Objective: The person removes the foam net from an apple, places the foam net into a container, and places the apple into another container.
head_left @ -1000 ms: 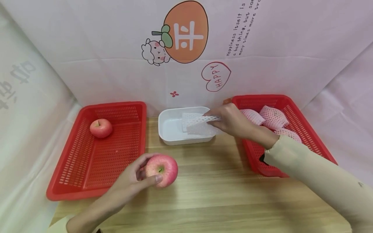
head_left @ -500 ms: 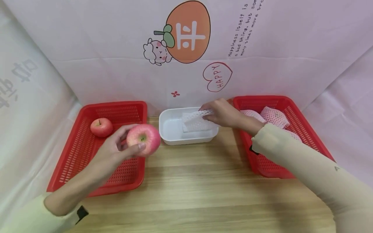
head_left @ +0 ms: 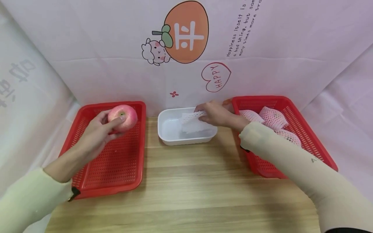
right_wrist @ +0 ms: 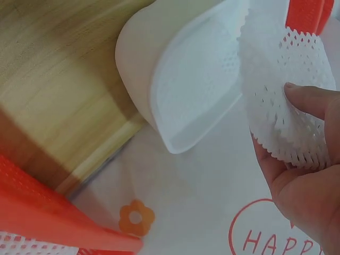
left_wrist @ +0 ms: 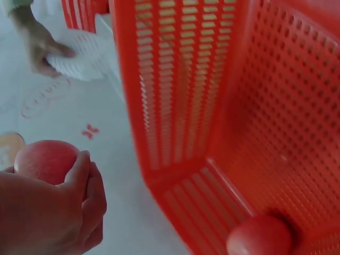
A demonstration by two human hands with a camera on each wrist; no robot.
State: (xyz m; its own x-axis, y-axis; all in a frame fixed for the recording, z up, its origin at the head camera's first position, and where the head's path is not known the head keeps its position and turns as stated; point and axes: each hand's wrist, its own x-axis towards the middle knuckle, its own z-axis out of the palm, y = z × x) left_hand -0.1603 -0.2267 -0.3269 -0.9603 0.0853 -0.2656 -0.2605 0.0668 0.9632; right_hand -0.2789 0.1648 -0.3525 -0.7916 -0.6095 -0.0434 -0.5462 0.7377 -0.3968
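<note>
In the head view my left hand (head_left: 94, 131) holds a pink-red apple (head_left: 124, 116), stem side up, over the left red basket (head_left: 141, 145). A second apple (left_wrist: 259, 236) lies in that basket in the left wrist view; in the head view it is hidden behind the held apple and hand. My right hand (head_left: 215, 114) pinches a white foam fruit net (right_wrist: 281, 101) between thumb and fingers, above the right part of a white plastic box (head_left: 170, 129). The net looks flattened and has nothing inside it.
At the right stands another red basket (head_left: 316, 145) holding several apples (head_left: 273, 118) in foam nets. The wooden table (head_left: 186, 191) runs in front of the box. A printed white cloth (head_left: 116, 77) hangs close behind the baskets and box.
My left hand has carried the apple from above the table leftward and away from me, over the left basket. The right hand has shifted slightly left with the foam net.
</note>
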